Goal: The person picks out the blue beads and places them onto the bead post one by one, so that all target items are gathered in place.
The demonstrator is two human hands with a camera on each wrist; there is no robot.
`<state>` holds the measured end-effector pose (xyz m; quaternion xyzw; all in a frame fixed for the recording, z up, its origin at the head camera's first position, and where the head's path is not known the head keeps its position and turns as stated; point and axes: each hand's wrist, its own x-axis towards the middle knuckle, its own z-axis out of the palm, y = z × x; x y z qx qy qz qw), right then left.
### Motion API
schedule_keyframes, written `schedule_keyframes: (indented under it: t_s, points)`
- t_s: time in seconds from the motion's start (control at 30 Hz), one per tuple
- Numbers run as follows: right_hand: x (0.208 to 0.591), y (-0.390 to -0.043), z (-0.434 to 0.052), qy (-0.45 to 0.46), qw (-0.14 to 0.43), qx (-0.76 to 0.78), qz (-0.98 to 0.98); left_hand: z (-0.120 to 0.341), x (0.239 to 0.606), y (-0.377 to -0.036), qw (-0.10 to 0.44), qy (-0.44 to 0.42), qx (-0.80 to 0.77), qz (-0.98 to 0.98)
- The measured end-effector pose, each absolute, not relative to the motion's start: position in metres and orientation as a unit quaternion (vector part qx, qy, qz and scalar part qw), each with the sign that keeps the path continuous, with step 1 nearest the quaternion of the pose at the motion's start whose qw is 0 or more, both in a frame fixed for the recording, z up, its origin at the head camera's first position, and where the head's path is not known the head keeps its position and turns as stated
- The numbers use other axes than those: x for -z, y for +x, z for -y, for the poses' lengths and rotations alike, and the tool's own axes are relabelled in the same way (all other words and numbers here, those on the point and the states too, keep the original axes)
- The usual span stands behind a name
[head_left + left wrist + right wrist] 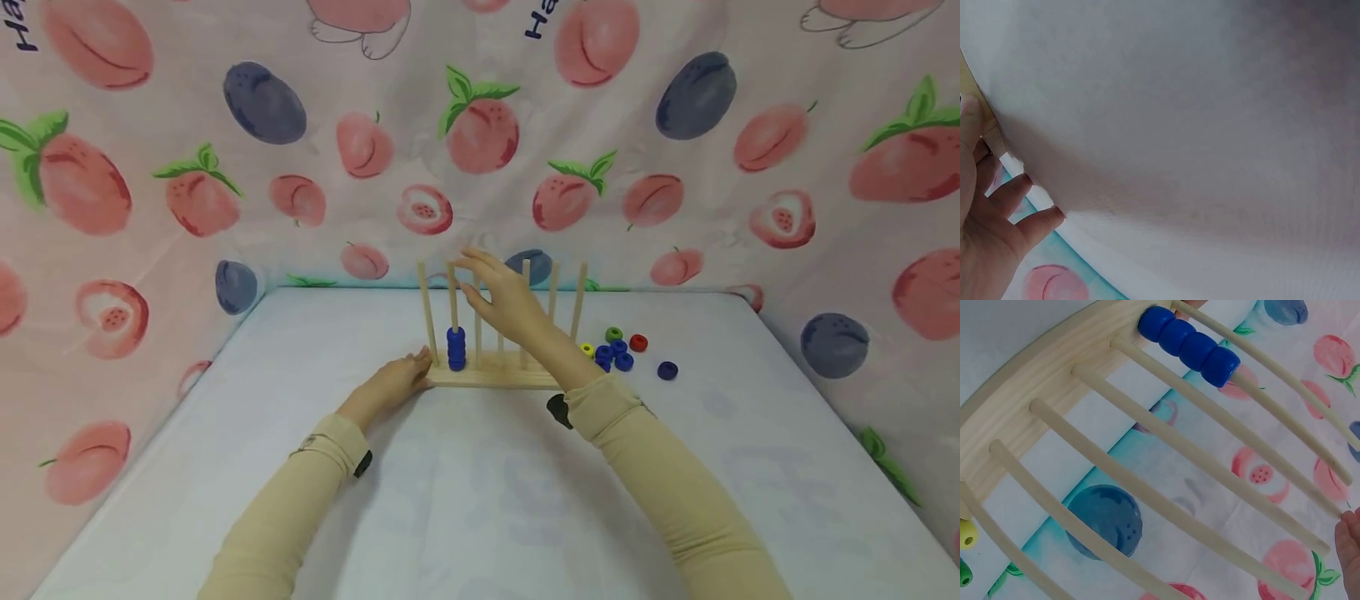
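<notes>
Peg rack point(487, 381) laid 9-to-3 o'clock, pegs point(579, 300) pointed to 12. End at 9 gripped by left hand point(393, 379); right hand point(512, 302) spread.

1. Ahead of you and along both sides, a pale pink printed backdrop point(491, 204) encloses the workspace.
2. You have pink fruit point(483, 136), some with green leaves, dark blue fruit point(265, 102) and cropped dark lettering point(542, 18) in its print.
3. Your white tabletop point(465, 500) meets it at a straight, teal-tinged rear edge.
4. Your light is soft, the shadows faint.
</notes>
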<state>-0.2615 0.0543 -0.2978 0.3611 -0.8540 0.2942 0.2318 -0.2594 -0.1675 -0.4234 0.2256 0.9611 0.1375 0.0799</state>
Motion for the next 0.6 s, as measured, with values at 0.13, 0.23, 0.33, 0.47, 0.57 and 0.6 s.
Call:
schedule_keyframes:
  t_s: [0.13,0.23,0.33,0.47,0.57,0.6]
  points:
    - [0.303,-0.259,-0.059,0.354,0.242,-0.309,0.849,0.169,0.425,-0.261,0.077,0.230,-0.135,-0.961]
    - [0.306,-0.257,-0.067,0.357,0.254,-0.324,0.839,0.167,0.426,-0.262,0.080,0.230,-0.132,-0.961]
    - [0.308,-0.255,-0.074,0.364,0.261,-0.341,0.827,0.167,0.425,-0.263,0.074,0.237,-0.125,-0.961]
    - [0.312,-0.251,-0.083,0.359,0.257,-0.345,0.828,0.168,0.423,-0.264,0.065,0.241,-0.116,-0.961]
    - [0.316,-0.249,-0.091,0.350,0.250,-0.337,0.837,0.170,0.424,-0.264,0.070,0.238,-0.105,-0.963]
    - [0.317,-0.248,-0.094,0.349,0.249,-0.338,0.838,0.170,0.425,-0.265,0.070,0.239,-0.101,-0.963]
